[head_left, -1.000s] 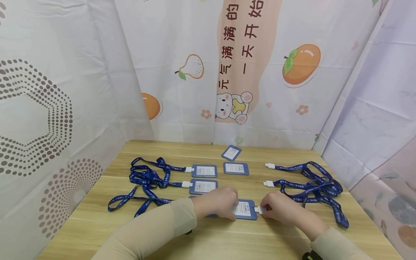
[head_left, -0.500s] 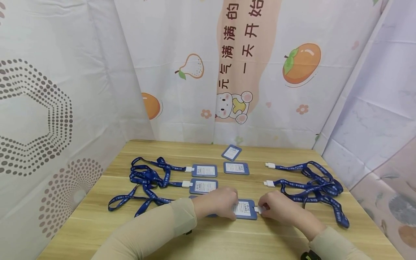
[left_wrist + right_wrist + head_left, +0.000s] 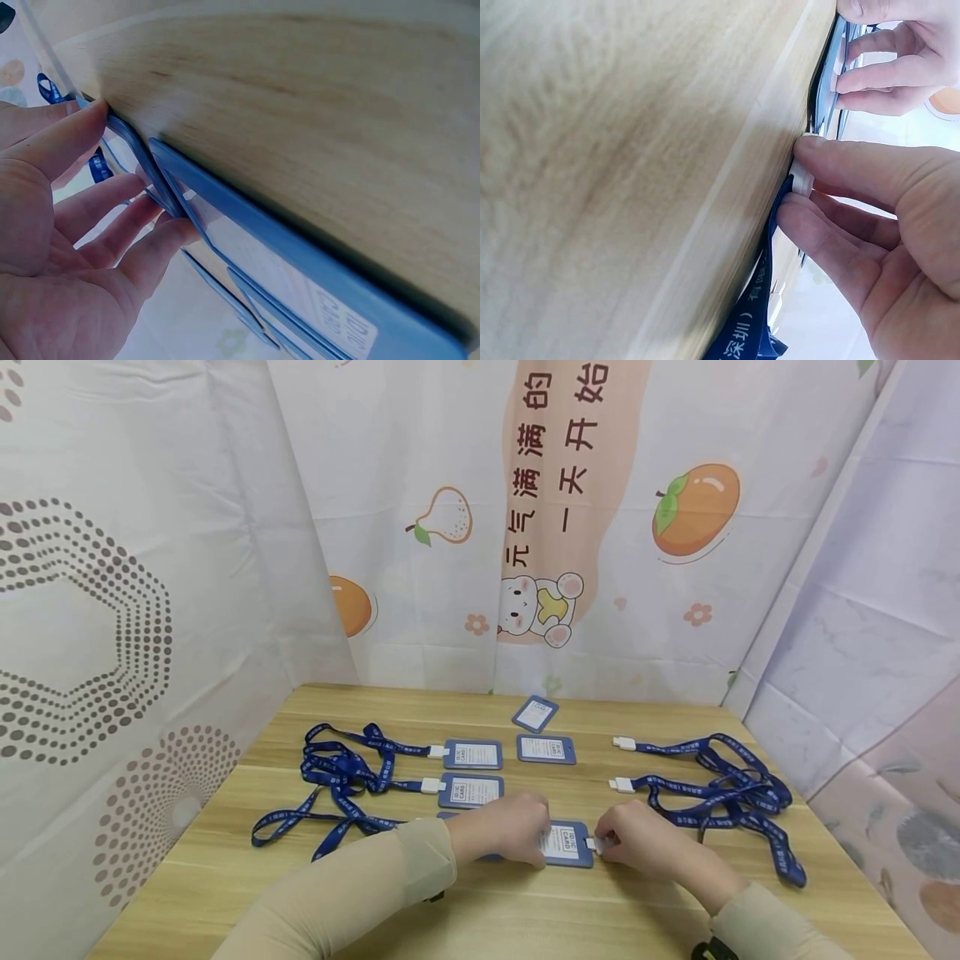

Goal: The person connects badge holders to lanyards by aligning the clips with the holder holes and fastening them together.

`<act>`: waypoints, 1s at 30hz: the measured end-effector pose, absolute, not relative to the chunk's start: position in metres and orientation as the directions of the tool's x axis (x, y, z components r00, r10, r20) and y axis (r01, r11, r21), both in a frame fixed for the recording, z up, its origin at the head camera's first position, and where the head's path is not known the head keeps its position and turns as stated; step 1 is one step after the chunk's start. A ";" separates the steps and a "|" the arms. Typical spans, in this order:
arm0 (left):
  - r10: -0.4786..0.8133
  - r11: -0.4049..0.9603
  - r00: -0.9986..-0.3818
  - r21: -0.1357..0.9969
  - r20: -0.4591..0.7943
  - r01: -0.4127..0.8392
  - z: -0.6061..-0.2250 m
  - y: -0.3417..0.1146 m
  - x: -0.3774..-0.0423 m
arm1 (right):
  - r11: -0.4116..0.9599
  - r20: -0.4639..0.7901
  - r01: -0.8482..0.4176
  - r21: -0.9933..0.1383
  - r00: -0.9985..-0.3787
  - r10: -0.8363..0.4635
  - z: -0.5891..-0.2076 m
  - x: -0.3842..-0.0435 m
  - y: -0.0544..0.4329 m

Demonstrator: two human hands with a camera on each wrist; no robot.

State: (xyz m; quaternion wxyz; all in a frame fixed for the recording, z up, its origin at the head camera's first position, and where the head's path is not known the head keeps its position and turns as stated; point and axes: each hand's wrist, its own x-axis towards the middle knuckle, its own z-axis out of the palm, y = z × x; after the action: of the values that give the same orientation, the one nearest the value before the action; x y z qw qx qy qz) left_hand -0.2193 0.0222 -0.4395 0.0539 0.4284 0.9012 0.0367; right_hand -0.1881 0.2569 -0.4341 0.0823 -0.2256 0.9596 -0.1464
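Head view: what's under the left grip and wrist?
The left grip covers one end of a blue ID card holder. Beneath the wrist, only edges of a second holder show; most of it is hidden.

Left lanyards (image 3: 408, 749) lie toward the surface's (image 3: 517, 910) left edge, right lanyards (image 3: 682, 791) toward its right. Between them, badges (image 3: 472, 754) form two columns, running back to a far badge (image 3: 535, 714) near the far edge. Toward the near edge, a front badge (image 3: 568, 843) and clip (image 3: 802, 176) sit between left hand (image 3: 502, 828) and right hand (image 3: 648, 843).
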 end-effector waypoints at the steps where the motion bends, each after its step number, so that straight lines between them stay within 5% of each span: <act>1: 0.775 0.632 -0.629 0.115 -0.067 0.767 -0.439 0.022 -0.219 | 0.852 -0.089 -0.414 -0.321 -0.882 -0.463 -0.434 -0.188 0.257; 30: 0.795 0.605 -0.605 0.121 -0.047 0.787 -0.444 0.021 -0.222 | 0.851 -0.099 -0.414 -0.323 -0.880 -0.465 -0.432 -0.189 0.251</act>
State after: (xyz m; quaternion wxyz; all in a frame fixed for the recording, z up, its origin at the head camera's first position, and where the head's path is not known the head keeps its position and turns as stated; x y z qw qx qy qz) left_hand -0.2220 0.0209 -0.4443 0.0481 0.4420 0.8946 0.0441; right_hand -0.1895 0.2511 -0.4323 0.0868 -0.2294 0.9581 -0.1479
